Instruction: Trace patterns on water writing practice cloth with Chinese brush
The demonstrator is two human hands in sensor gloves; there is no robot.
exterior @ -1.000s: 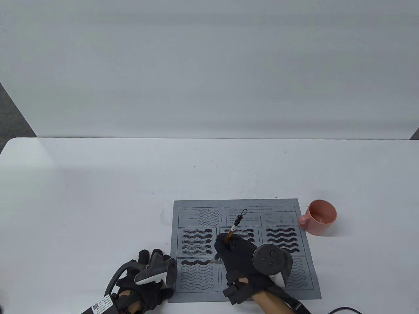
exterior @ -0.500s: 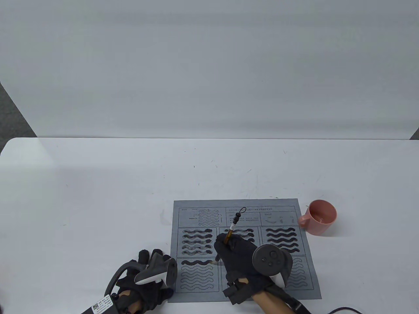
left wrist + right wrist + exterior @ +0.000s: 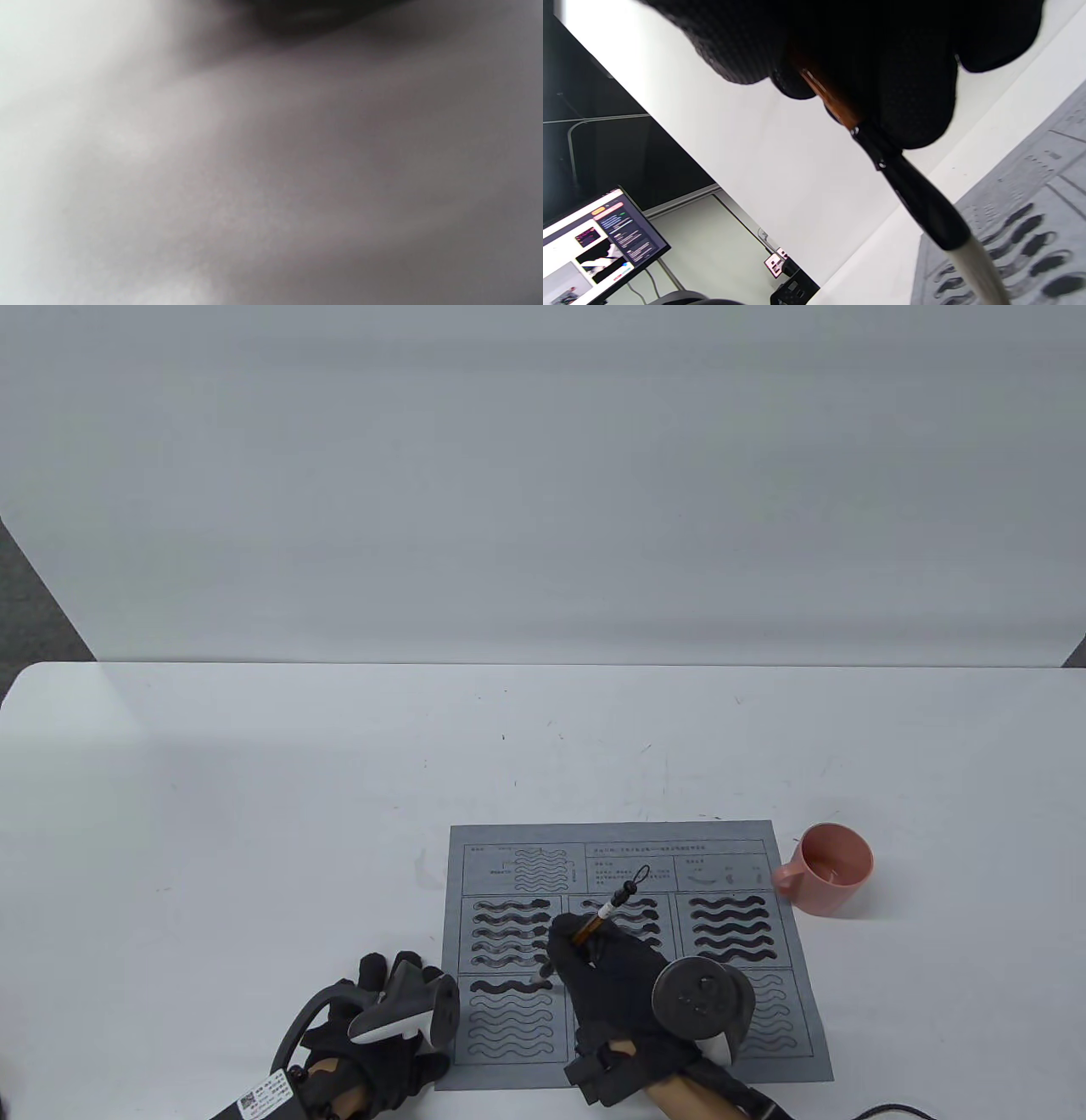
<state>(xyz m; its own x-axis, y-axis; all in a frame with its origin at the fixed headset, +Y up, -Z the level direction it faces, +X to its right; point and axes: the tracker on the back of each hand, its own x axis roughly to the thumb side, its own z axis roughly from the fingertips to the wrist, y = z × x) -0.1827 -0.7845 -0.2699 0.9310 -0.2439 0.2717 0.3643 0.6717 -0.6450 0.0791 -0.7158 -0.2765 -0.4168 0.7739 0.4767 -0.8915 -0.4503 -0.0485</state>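
A grey water writing cloth point(image 3: 632, 848) with wavy line panels lies at the table's front centre; several waves are traced dark. My right hand point(image 3: 594, 963) grips a Chinese brush point(image 3: 604, 913) with a brown handle, tilted up to the right. Its tip point(image 3: 538, 980) touches the right end of the dark top wave in the lower left panel. In the right wrist view the fingers point(image 3: 908, 84) hold the brush point(image 3: 916, 199) and its pale bristles run down over the cloth point(image 3: 1043, 182). My left hand point(image 3: 386, 1027) rests on the table at the cloth's left edge, holding nothing. The left wrist view is a blur.
A pink mug point(image 3: 827, 869) with water stands just right of the cloth's top right corner. A white backdrop rises behind the table. A cable point(image 3: 882, 1107) lies at the front right edge. The right wrist view shows a monitor point(image 3: 598, 245) off the table.
My right hand has shifted slightly left and tilted the brush more to the right. The tip has moved left onto the end of the top wave. The left hand has not moved.
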